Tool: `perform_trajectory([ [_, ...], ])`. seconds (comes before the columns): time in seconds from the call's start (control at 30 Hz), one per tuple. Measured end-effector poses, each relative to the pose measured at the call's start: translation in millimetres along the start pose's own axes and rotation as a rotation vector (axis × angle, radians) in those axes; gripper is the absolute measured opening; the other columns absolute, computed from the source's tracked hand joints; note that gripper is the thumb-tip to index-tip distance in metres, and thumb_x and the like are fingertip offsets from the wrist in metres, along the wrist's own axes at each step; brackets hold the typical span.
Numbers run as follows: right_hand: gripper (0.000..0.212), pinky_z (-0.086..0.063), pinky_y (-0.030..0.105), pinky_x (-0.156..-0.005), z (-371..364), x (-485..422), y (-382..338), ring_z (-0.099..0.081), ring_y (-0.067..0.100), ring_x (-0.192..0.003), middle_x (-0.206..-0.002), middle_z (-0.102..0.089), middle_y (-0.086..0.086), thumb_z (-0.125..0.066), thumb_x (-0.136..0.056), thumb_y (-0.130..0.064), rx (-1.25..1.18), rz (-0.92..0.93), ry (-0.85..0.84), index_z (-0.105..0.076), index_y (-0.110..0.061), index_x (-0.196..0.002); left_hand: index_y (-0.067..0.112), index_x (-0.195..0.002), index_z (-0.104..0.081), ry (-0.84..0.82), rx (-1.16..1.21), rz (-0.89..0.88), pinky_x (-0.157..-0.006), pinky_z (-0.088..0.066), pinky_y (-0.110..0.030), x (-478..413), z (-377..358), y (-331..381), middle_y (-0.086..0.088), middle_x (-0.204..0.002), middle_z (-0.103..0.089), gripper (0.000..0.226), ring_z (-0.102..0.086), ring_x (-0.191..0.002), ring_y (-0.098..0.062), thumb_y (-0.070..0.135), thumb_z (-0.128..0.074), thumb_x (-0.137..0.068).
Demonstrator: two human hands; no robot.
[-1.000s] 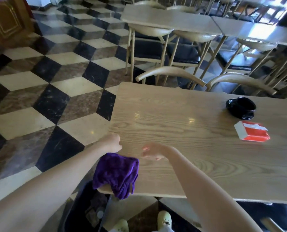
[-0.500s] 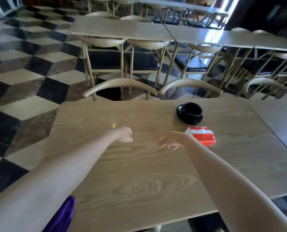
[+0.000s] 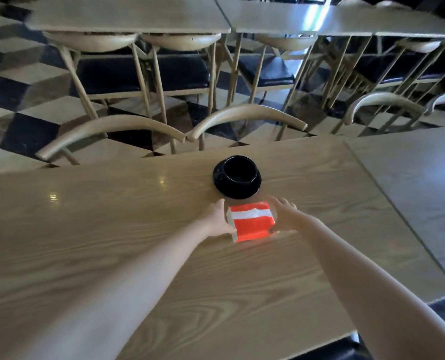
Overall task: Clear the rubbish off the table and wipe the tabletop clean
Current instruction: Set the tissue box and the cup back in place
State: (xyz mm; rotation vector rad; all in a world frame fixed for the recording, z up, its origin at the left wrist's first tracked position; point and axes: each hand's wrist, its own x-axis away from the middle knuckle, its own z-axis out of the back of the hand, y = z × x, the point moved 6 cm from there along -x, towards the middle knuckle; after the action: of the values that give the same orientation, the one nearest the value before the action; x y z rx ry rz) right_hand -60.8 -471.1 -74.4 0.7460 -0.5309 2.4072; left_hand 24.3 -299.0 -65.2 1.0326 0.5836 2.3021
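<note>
Wooden table [image 3: 117, 250]: hands flank red box [image 3: 251, 224], fingertips hidden behind it.

— What lies beyond the bench [image 3: 112, 255]?
— Two curved wooden chair backs [image 3: 112, 131] against its far edge, then checkered floor [image 3: 21, 100], dark-seated chairs [image 3: 143, 74], more tables [image 3: 127, 19].

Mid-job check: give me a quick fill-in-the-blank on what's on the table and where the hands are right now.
1. The left hand and right hand sit on either side of the red and white ____.
2. Just beyond the carton stands a cup coloured ____.
3. The cup rests on a matching ____.
4. The table top is made of ____.

Missing words: carton; black; saucer; wood
</note>
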Motion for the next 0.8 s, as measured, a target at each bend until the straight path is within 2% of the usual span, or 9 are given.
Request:
perform_trajectory([
  [0.17,0.11,-0.03,0.049,-0.112,-19,-14,19,-0.02,0.034,-0.142,-0.155,-0.018,0.009,-0.079,-0.067,-0.016,-0.152,0.049,-0.053,-0.007,-0.029,-0.15,0.008,-0.15,-0.004,0.042,0.131,0.019,-0.112,-0.025,-0.029,-12,-38,6,-0.015,-0.154,-0.019,0.103,-0.021,-0.144,-0.025,0.02,-0.074,-0.076],
  [0.3,0.106,-0.038,0.043,-0.108,-24,-19,16,-0.031,0.027,-0.139,-0.151,-0.027,0.008,-0.08,-0.062,-0.016,-0.262,0.11,-0.016,-0.017,-0.02,-0.148,0.013,-0.15,-0.009,0.142,0.198,0.017,-0.106,-0.031,-0.027,-15,-44,3,-0.014,-0.149,-0.026,0.098,-0.03,-0.138,-0.024,0.013,-0.073,-0.076],
  [0.47,0.108,-0.038,0.042,-0.107,-27,-26,18,-0.038,0.024,-0.135,-0.147,-0.037,0.005,-0.078,-0.053,-0.029,-0.272,0.159,0.02,-0.023,-0.024,-0.146,0.017,-0.149,-0.012,0.157,0.238,0.004,-0.104,-0.032,-0.027,-15,-44,-3,-0.011,-0.149,-0.028,0.096,-0.033,-0.136,-0.023,0.015,-0.073,-0.076],
  [0.6,0.101,-0.041,0.039,-0.103,-16,-15,-1,-0.041,0.022,-0.13,-0.143,-0.041,0.004,-0.079,-0.056,-0.023,-0.298,0.18,0.057,-0.028,-0.022,-0.144,0.016,-0.149,-0.014,0.177,0.264,-0.006,-0.109,-0.029,-0.028,-11,-31,-10,-0.012,-0.147,-0.031,0.095,-0.031,-0.137,-0.023,0.013,-0.073,-0.074],
  [0.67,0.1,-0.044,0.039,-0.1,-15,-14,-18,-0.044,0.022,-0.126,-0.139,-0.043,0.003,-0.08,-0.059,-0.018,-0.307,0.188,0.057,-0.028,-0.023,-0.143,0.016,-0.149,-0.016,0.186,0.292,-0.014,-0.111,-0.033,-0.033,-4,-20,-20,-0.012,-0.147,-0.032,0.096,-0.034,-0.135,-0.024,0.012,-0.074,-0.072],
  [0.73,0.104,-0.045,0.041,-0.099,-14,-14,-40,-0.046,0.023,-0.126,-0.138,-0.044,0.002,-0.08,-0.054,-0.024,-0.298,0.219,0.061,-0.027,-0.022,-0.143,0.017,-0.148,-0.018,0.201,0.342,-0.02,-0.109,-0.039,-0.039,5,-6,-37,-0.012,-0.147,-0.031,0.097,-0.037,-0.134,-0.024,0.01,-0.075,-0.07],
  [0.8,0.103,-0.045,0.042,-0.1,-17,-15,-71,-0.046,0.024,-0.126,-0.138,-0.045,0.005,-0.082,-0.055,-0.022,-0.279,0.253,0.063,-0.029,-0.018,-0.143,0.017,-0.148,-0.021,0.244,0.376,-0.015,-0.105,-0.043,-0.038,17,11,-62,-0.011,-0.146,-0.034,0.096,-0.043,-0.13,-0.023,0.01,-0.076,-0.069],
])
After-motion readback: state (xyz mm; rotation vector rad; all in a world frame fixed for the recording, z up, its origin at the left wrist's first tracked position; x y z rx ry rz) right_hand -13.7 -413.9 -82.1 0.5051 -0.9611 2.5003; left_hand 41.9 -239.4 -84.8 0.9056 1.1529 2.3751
